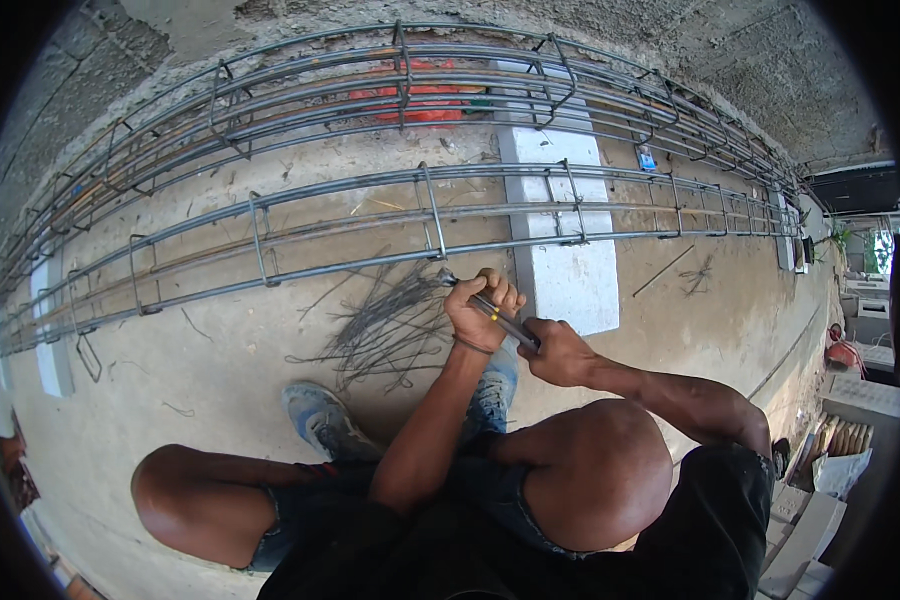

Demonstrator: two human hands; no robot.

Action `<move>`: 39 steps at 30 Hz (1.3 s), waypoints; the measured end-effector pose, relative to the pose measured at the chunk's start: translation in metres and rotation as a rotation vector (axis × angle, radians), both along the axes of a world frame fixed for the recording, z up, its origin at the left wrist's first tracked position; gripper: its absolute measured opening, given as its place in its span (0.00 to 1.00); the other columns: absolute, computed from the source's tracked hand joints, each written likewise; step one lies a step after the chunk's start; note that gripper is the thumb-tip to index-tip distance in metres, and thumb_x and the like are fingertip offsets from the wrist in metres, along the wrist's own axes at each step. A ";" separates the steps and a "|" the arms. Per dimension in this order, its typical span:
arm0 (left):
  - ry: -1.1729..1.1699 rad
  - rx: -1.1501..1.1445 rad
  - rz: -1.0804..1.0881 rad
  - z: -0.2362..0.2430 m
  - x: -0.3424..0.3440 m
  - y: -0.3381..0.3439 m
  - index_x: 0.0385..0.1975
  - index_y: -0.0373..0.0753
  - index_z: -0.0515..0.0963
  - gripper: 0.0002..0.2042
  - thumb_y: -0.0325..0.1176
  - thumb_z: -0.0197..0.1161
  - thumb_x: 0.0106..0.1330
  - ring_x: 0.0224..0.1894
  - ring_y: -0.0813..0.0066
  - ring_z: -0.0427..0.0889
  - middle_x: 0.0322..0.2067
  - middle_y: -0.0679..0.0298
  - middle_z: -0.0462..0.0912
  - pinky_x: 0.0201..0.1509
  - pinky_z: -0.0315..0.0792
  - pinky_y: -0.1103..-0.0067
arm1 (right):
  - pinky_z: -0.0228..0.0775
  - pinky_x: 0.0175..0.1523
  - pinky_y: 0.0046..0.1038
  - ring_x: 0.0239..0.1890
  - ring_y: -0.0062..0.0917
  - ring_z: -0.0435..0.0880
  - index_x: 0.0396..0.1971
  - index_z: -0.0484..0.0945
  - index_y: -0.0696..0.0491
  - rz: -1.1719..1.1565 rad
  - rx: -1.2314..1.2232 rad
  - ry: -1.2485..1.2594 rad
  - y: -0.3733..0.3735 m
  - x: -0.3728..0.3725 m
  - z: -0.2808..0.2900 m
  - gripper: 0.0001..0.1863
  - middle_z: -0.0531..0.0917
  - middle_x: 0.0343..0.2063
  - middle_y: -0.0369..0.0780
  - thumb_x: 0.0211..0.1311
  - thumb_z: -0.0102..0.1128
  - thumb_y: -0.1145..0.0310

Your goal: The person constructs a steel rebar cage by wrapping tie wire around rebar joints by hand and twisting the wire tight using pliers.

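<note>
A pair of pincers (511, 326) with long dark handles, a yellow mark and a small metal head lies slantwise between my hands. My right hand (560, 354) is closed around the handle end. Farther forward, my left hand (478, 308) wraps around the tool near its head, with the fingers curled. The head points toward the near bar of a steel rebar cage (355, 262); whether they touch I cannot tell. Below and left of the hands, a loose heap of thin tie wires (390, 325) rests on the floor.
A second, larger rebar cage (320, 95) runs behind the first. White blocks (573, 285) stand under the cages, with another pale block (52, 340) at far left. Orange-red plastic (425, 95) lies by the rough wall. My shoes (325, 418) are beside the wires.
</note>
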State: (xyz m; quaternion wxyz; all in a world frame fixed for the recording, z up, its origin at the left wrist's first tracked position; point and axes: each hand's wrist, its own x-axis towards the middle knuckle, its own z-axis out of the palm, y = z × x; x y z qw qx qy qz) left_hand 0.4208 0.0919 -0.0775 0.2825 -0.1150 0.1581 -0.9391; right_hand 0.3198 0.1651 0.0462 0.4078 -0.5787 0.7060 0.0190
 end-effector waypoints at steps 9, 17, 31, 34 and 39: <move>-0.911 0.190 0.235 0.056 -0.014 0.011 0.40 0.34 0.73 0.14 0.37 0.61 0.62 0.43 0.67 0.79 0.37 0.60 0.79 0.52 0.73 0.70 | 0.70 0.36 0.43 0.32 0.45 0.79 0.42 0.68 0.56 0.057 -0.288 0.258 0.011 -0.044 0.013 0.18 0.77 0.28 0.49 0.47 0.56 0.78; -1.105 0.057 0.282 0.041 0.003 0.029 0.36 0.32 0.76 0.08 0.29 0.61 0.60 0.40 0.68 0.81 0.36 0.57 0.81 0.50 0.74 0.74 | 0.70 0.44 0.36 0.38 0.40 0.80 0.60 0.61 0.51 -0.176 -0.121 -0.184 0.055 -0.011 -0.008 0.26 0.80 0.37 0.49 0.63 0.55 0.68; -1.341 -0.614 0.594 0.080 0.021 -0.027 0.35 0.29 0.77 0.07 0.27 0.62 0.62 0.29 0.79 0.80 0.27 0.60 0.82 0.36 0.75 0.84 | 0.67 0.48 0.35 0.40 0.35 0.73 0.56 0.69 0.51 -0.114 -0.406 0.285 0.074 -0.106 -0.005 0.32 0.77 0.41 0.46 0.50 0.68 0.61; -1.329 -0.631 0.506 0.077 0.015 -0.024 0.36 0.29 0.77 0.07 0.27 0.59 0.64 0.27 0.78 0.80 0.27 0.61 0.81 0.32 0.77 0.82 | 0.65 0.51 0.35 0.46 0.39 0.72 0.47 0.76 0.57 -0.229 -0.663 0.282 0.044 -0.090 -0.008 0.24 0.76 0.43 0.46 0.54 0.65 0.58; -1.250 -0.846 0.252 0.085 0.013 -0.006 0.36 0.28 0.78 0.06 0.23 0.55 0.65 0.26 0.76 0.80 0.27 0.60 0.81 0.31 0.77 0.82 | 0.70 0.36 0.19 0.31 0.16 0.76 0.44 0.77 0.60 -0.698 -0.415 -0.808 -0.036 -0.016 0.003 0.15 0.81 0.31 0.37 0.66 0.53 0.64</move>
